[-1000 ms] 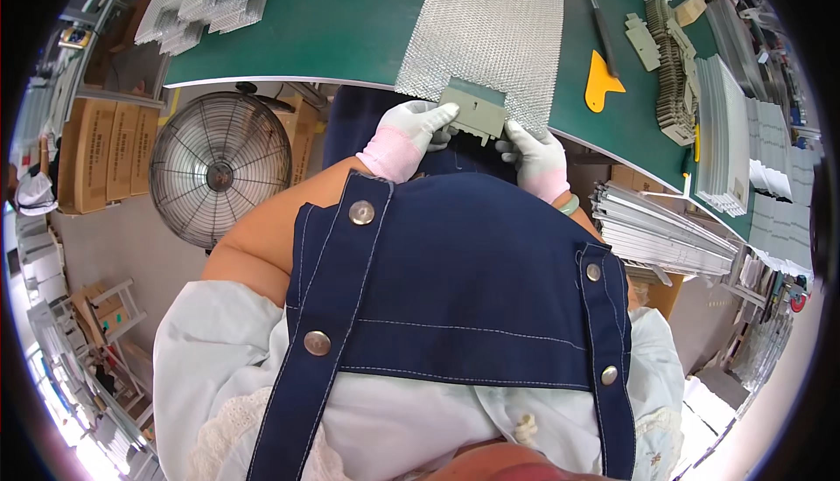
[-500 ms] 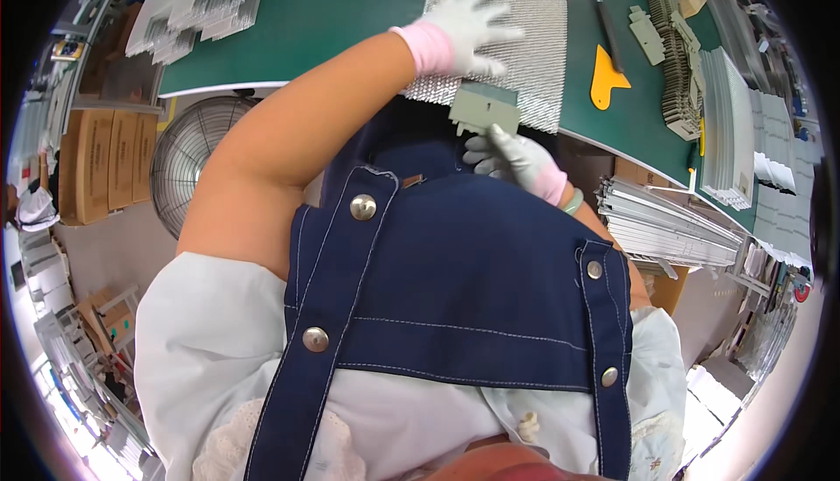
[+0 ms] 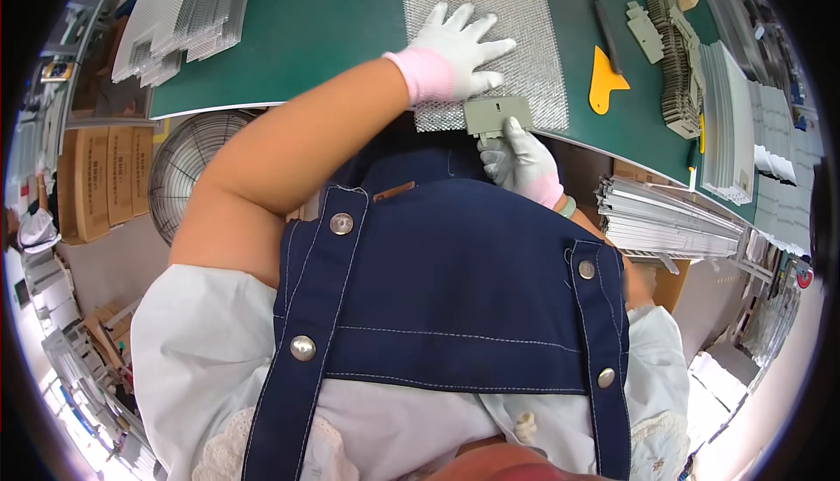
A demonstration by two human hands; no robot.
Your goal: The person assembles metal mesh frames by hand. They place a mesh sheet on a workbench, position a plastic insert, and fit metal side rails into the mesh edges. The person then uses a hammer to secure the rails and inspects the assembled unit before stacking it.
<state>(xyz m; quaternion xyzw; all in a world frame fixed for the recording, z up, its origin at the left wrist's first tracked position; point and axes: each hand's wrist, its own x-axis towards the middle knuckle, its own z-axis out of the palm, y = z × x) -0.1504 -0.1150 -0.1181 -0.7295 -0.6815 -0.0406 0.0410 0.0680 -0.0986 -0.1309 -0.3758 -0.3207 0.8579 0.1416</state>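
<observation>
A silvery mesh sheet (image 3: 534, 52) lies on the green tabletop, its near end at the front edge. My left hand (image 3: 457, 51), in a white glove with a pink cuff, rests on the sheet with fingers spread. Gloved likewise, my right hand (image 3: 523, 159) pinches a flat grey-green plastic plate (image 3: 497, 115) with small tabs along its lower side. The thumb is on top and the other fingers are partly hidden under the plate. That plate overlaps the near end of the sheet; whether it is fitted onto the sheet's edge I cannot tell.
Right of the sheet lie a black-handled hammer (image 3: 604, 31) and a yellow scraper (image 3: 604, 83). Beyond them are a loose grey-green plate (image 3: 645, 32), a row of similar plates (image 3: 678, 70) and upright panels (image 3: 728, 122). Mesh panels (image 3: 188, 9) lie far left; a fan (image 3: 185, 166) stands below.
The mesh sheet has shifted left. My left hand has moved slightly left and down with it. My right hand has raised and levelled the plate against the sheet's near end.
</observation>
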